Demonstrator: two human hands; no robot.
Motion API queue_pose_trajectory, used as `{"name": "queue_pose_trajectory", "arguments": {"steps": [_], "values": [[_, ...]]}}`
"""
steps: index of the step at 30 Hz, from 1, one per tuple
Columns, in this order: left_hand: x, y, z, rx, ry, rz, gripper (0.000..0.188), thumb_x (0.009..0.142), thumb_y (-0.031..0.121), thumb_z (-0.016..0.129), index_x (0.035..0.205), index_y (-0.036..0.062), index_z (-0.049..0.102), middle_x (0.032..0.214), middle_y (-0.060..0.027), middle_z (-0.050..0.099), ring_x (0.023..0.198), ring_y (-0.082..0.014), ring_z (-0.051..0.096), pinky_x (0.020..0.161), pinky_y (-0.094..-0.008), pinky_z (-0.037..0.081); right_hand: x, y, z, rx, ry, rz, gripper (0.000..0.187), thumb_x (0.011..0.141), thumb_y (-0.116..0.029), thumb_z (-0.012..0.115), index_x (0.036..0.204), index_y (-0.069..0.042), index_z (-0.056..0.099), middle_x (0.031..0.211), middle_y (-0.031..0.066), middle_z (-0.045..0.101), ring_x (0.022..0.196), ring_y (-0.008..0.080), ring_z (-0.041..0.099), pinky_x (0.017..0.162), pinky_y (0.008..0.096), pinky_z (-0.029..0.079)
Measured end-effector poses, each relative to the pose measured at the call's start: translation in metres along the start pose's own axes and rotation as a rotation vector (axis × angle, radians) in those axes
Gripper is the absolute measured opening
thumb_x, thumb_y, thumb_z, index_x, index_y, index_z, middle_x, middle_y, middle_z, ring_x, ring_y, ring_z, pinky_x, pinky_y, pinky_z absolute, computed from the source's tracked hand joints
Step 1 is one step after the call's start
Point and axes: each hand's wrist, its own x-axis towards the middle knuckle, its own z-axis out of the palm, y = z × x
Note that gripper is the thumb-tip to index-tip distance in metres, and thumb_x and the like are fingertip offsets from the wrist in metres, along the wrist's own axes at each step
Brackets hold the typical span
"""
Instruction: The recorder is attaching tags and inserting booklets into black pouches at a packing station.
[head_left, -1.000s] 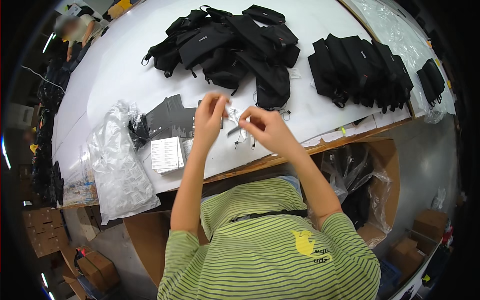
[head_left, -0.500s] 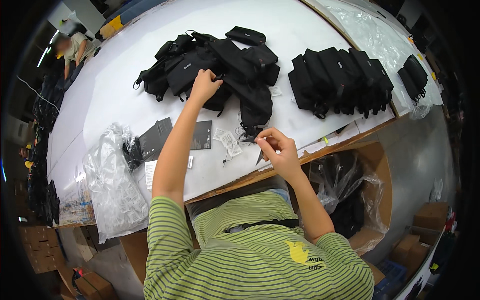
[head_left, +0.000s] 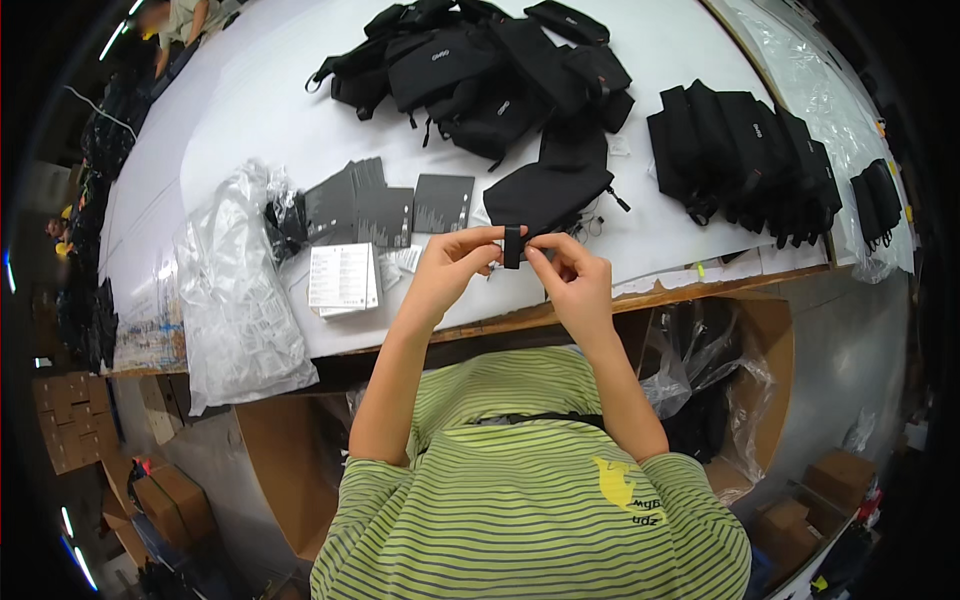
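Near the table's front edge, a black fabric pouch (head_left: 545, 195) lies with a short black strap loop (head_left: 512, 247) at its near end. My left hand (head_left: 447, 272) pinches the loop from the left, thumb and forefinger closed. From the right, my right hand (head_left: 578, 290) has its thumb and forefinger closed at the same loop; whether anything else is tucked in that palm is hidden. A zip pull with a cord hangs off the pouch's right side. Just beyond lies a loose heap of black pouches (head_left: 450, 70).
Black pouches stand in a row (head_left: 745, 150) at the right. On the left are dark printed cards (head_left: 383, 215), a stack of white leaflets (head_left: 342, 280) and a clear plastic bag (head_left: 235, 310). An open carton (head_left: 765, 350) sits below the table edge. Another person (head_left: 185, 22) works far left.
My left hand has come back from the heap to the table edge, and a pouch now lies before me. Both hands have met at its strap loop. The view has shifted.
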Motion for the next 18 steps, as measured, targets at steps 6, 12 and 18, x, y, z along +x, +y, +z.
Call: {"name": "queue_pose_trajectory", "arguments": {"steps": [6, 12, 18], "values": [[-0.016, -0.018, -0.003, 0.105, 0.127, 0.036, 0.019, 0.080, 0.008, 0.068, 0.098, 0.0027, 0.072, 0.073, 0.0017, 0.065, 0.059, -0.0037, 0.046, 0.055, -0.0203, 0.036, -0.009, -0.012, 0.004, -0.150, -0.131, -0.022, 0.010, 0.081, -0.011, 0.069, 0.090, -0.006, 0.069, 0.050, 0.0010, 0.045, 0.044, 0.0076, 0.037, 0.044, 0.0256, 0.028], [-0.030, -0.009, 0.004, 0.417, 0.238, 0.102, 0.016, 0.078, 0.009, 0.070, 0.092, 0.0011, 0.071, 0.072, 0.0012, 0.060, 0.058, -0.0050, 0.043, 0.055, -0.0209, 0.035, -0.017, -0.006, 0.009, -0.249, -0.114, -0.225, 0.012, 0.079, -0.011, 0.070, 0.091, -0.008, 0.070, 0.063, 0.0033, 0.058, 0.048, 0.0127, 0.048, 0.045, 0.0283, 0.036], [-0.034, -0.022, 0.000, 0.381, 0.261, 0.256, 0.008, 0.081, 0.006, 0.067, 0.087, 0.0011, 0.065, 0.083, -0.0012, 0.061, 0.066, -0.0069, 0.048, 0.062, -0.0207, 0.039, -0.018, -0.008, 0.015, -0.014, -0.148, -0.113, 0.011, 0.082, -0.012, 0.068, 0.093, -0.009, 0.066, 0.059, -0.0010, 0.053, 0.048, 0.0077, 0.044, 0.046, 0.0244, 0.032]]}}
